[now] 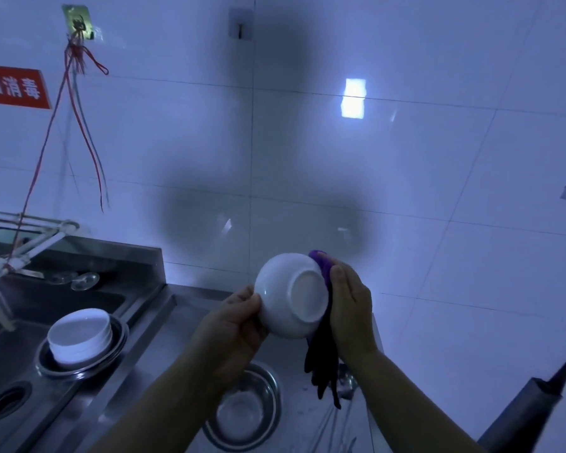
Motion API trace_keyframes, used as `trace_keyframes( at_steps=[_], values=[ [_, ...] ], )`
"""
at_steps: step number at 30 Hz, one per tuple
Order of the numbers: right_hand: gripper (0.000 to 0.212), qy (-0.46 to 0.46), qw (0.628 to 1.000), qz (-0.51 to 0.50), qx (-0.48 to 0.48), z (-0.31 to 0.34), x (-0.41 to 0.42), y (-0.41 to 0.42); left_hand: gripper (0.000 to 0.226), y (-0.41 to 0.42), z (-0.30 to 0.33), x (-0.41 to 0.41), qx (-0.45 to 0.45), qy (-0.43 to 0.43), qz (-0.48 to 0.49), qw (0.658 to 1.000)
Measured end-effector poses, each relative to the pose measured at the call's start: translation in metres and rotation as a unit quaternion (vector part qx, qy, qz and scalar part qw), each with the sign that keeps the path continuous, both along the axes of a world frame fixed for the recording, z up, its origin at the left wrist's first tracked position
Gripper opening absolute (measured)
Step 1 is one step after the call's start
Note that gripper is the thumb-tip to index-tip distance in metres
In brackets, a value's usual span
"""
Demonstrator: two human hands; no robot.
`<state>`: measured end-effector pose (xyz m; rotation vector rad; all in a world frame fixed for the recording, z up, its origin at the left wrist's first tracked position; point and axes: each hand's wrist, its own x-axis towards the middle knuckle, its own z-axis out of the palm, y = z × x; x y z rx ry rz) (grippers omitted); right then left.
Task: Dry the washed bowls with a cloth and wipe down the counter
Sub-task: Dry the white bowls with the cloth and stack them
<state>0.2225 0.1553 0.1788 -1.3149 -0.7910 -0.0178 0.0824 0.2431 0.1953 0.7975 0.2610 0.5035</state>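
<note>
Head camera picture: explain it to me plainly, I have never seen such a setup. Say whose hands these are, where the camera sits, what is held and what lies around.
There is no machine here. A person wears one wide-angle camera on the head, looking forward and down, so the two bare arms reaching in from below are their own.

The left hand has its grip on the rim of a white round bowl, turned so its underside faces the camera. The right hand presses a purple cloth against the bowl's far side; the cloth's dark end hangs down below.

Below the hands is a steel counter with an empty round steel basin on it. To the left, in the steel sink, a stack of white bowls sits in another steel basin. Behind is a white tiled wall.
</note>
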Motion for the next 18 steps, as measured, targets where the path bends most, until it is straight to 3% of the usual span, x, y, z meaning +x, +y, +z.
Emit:
trace_keyframes(
  at_steps=[4, 8, 10, 15, 18],
  values=[
    [0.034, -0.056, 0.996, 0.024, -0.062, 0.005, 0.003, 0.008, 0.025, 0.007, -0.002, -0.01, 0.157, 0.067, -0.011, 0.985],
    [0.029, -0.205, 0.973, 0.028, -0.105, 0.009, -0.011, 0.029, 0.021, 0.019, -0.009, -0.019, 0.31, 0.155, 0.012, 0.938],
    [0.031, -0.255, 0.959, 0.035, -0.115, 0.013, -0.019, 0.04, 0.02, 0.03, -0.012, -0.025, 0.345, 0.179, 0.022, 0.921],
    [0.034, -0.268, 0.938, 0.119, -0.185, 0.025, -0.034, 0.06, 0.018, 0.079, -0.002, -0.053, 0.417, 0.17, 0.037, 0.892],
    [0.04, -0.29, 0.906, 0.158, -0.263, 0.023, -0.046, 0.076, 0.019, 0.11, 0.008, -0.07, 0.517, 0.174, 0.035, 0.837]
  ],
)
